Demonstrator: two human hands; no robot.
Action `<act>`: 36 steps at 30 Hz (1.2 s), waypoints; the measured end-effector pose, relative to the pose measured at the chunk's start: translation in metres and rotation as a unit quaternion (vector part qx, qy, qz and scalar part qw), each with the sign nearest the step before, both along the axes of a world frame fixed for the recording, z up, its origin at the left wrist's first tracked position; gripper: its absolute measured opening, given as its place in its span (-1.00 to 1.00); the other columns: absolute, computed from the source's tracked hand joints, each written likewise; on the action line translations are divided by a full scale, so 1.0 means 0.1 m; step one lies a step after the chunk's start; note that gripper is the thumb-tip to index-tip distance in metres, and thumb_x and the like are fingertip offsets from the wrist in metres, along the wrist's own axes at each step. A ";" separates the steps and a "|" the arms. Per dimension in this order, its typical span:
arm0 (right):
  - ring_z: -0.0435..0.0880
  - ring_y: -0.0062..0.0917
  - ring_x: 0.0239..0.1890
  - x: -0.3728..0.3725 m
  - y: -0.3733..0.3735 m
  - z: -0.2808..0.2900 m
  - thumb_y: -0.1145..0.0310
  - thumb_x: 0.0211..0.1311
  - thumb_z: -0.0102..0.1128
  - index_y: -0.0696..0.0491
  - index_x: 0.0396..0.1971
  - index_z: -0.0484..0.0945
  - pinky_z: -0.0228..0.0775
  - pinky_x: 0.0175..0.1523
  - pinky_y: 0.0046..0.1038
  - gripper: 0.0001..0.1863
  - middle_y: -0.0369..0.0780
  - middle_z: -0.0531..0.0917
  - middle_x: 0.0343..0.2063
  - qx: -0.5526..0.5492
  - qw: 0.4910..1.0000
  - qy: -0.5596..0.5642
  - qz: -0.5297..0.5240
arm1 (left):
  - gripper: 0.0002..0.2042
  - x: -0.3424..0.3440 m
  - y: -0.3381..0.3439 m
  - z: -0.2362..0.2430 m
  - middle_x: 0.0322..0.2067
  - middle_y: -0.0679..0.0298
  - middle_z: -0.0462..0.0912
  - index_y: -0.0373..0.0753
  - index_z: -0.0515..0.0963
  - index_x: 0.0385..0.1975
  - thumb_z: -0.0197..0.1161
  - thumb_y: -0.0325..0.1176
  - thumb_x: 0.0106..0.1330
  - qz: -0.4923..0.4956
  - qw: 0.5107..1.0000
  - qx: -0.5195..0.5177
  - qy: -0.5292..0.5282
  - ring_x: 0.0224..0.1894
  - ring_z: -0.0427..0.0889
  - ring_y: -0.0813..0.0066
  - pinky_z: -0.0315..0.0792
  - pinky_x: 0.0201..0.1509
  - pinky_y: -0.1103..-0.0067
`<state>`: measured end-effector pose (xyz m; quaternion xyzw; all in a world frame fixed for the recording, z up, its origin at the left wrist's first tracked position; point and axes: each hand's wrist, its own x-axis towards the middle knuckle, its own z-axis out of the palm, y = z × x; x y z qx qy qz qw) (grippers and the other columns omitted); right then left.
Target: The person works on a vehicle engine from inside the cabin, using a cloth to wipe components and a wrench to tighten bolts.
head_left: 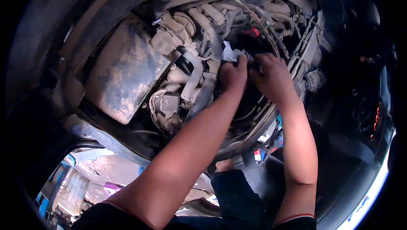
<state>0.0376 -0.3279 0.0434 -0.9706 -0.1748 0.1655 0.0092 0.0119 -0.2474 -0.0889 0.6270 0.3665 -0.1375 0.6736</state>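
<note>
I see a white rag [231,53] bunched at 12 o'clock of centre, among dusty engine hoses [207,22]. My left hand [233,75] pinches its lower edge with curled fingers. My right hand [271,77], touching it at 3 o'clock, curls around a dark part; finger contact unclear. A dusty rectangular cover [125,71] lies at 9 o'clock.

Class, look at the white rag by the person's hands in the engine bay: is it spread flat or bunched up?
Bunched up. The white rag shows crumpled folds, pinched at the left hand, beside the right hand.
</note>
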 end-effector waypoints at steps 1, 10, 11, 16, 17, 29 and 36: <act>0.56 -0.22 0.14 -0.12 0.00 0.03 0.19 0.06 0.38 -0.03 0.17 0.44 0.16 0.36 0.03 -0.38 -0.16 0.62 -0.03 -0.057 0.998 -0.002 0.036 | -0.38 0.03 0.05 0.02 -0.18 -0.06 0.70 -0.34 0.66 -0.20 0.13 0.23 0.26 0.007 1.000 -0.009 0.022 -0.04 0.65 -0.05 0.45 0.08 0.29; 0.69 -0.28 -0.12 -0.35 -0.10 -0.28 0.27 0.12 0.26 -0.09 0.07 0.52 0.33 0.17 -0.07 -0.55 -0.21 0.63 -0.15 -0.050 0.991 -0.124 -0.004 | -0.66 0.08 0.10 0.10 -0.39 0.16 0.70 -0.41 0.64 -0.32 0.22 -0.17 0.41 0.129 0.972 -0.163 -0.111 -0.33 0.62 0.39 0.44 -0.15 0.45; 0.69 -0.28 -0.15 -0.35 -0.11 -0.27 0.28 0.13 0.26 -0.09 0.07 0.52 0.35 0.15 -0.09 -0.55 -0.21 0.63 -0.16 -0.041 0.992 -0.122 -0.006 | -0.69 0.09 0.09 0.09 -0.34 0.16 0.70 -0.41 0.64 -0.27 0.24 -0.20 0.41 0.131 0.974 -0.151 -0.106 -0.29 0.62 0.41 0.44 -0.13 0.47; 0.63 -0.30 -0.03 -0.39 -0.05 -0.14 0.19 0.02 0.42 -0.16 0.05 0.55 0.37 0.13 -0.12 -0.48 -0.23 0.60 -0.18 -0.045 0.992 -0.121 -0.011 | -0.73 0.07 0.13 0.06 -0.24 0.23 0.67 -0.34 0.60 -0.15 0.21 -0.23 0.43 0.105 0.973 -0.177 -0.105 -0.22 0.58 0.44 0.42 -0.07 0.49; 0.63 -0.29 -0.03 -0.39 -0.04 -0.12 0.16 0.01 0.42 -0.15 0.03 0.55 0.36 0.13 -0.13 -0.49 -0.23 0.60 -0.18 -0.049 0.991 -0.122 -0.009 | -0.72 0.07 0.14 0.07 -0.22 0.22 0.67 -0.36 0.60 -0.14 0.20 -0.22 0.44 0.104 0.973 -0.180 -0.098 -0.20 0.58 0.43 0.42 -0.06 0.48; 0.59 -0.29 -0.01 -0.33 -0.01 -0.11 0.10 0.01 0.38 -0.01 -0.18 0.60 0.25 0.29 -0.02 -0.60 -0.22 0.61 -0.20 -0.037 0.991 -0.123 -0.040 | -0.74 -0.04 0.22 0.30 -0.40 0.26 0.65 -0.35 0.64 -0.37 0.23 -0.24 0.34 0.093 0.973 -0.192 -0.084 -0.35 0.54 0.48 0.39 -0.17 0.50; 0.57 -0.28 0.01 -0.31 -0.02 -0.09 0.15 0.02 0.35 0.01 -0.18 0.59 0.16 0.38 0.03 -0.63 -0.22 0.60 -0.16 -0.053 0.993 -0.098 -0.049 | -0.70 0.01 0.22 0.24 -0.23 0.21 0.66 -0.32 0.60 -0.14 0.19 -0.19 0.37 0.097 0.975 -0.189 -0.058 -0.20 0.57 0.42 0.39 -0.08 0.47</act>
